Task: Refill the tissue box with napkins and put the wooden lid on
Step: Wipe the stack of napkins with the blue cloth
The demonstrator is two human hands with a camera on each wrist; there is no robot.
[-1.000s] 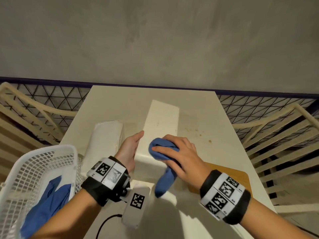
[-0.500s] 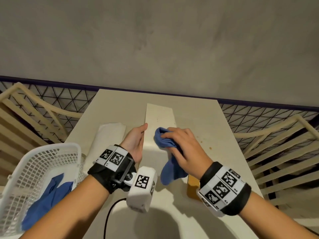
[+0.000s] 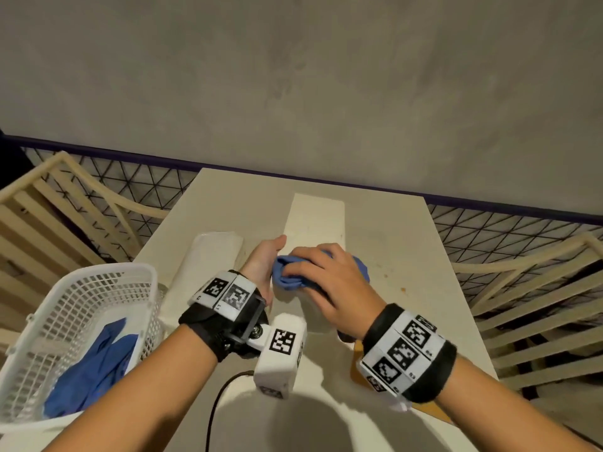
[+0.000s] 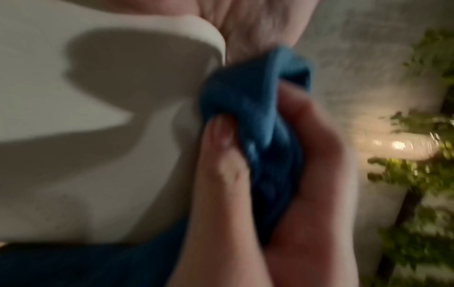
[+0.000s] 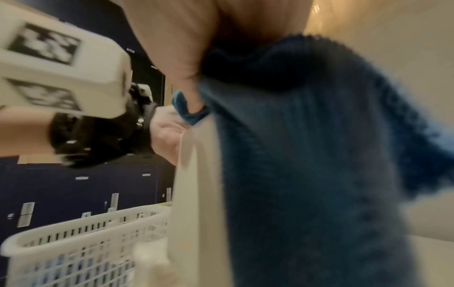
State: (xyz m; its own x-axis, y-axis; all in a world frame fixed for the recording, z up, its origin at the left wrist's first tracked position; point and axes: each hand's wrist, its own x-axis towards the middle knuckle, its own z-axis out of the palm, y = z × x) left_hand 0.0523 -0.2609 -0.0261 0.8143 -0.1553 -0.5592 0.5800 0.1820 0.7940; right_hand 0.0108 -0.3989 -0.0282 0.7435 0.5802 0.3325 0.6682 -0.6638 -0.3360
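A long white tissue box (image 3: 313,220) lies lengthwise on the table (image 3: 408,256). My left hand (image 3: 264,259) rests flat against the box's left side, thumb straight along the top edge; its fingers are hidden. My right hand (image 3: 326,275) grips a bunched blue cloth (image 3: 287,272) and presses it on the box's near top. In the left wrist view the blue cloth (image 4: 258,106) sits against the box's rounded corner (image 4: 98,136). The wooden lid (image 3: 357,363) lies flat under my right wrist, mostly hidden. A white napkin stack (image 3: 208,256) lies left of the box.
A white plastic basket (image 3: 81,288) at the near left holds another blue cloth (image 3: 94,363). Slatted cream chairs stand on the left (image 3: 49,207) and on the right (image 3: 522,305) of the narrow table. A grey wall rises behind.
My right hand has slid the cloth leftward over the box until it meets my left hand. The cloth's hanging tail is now bunched under the palm.
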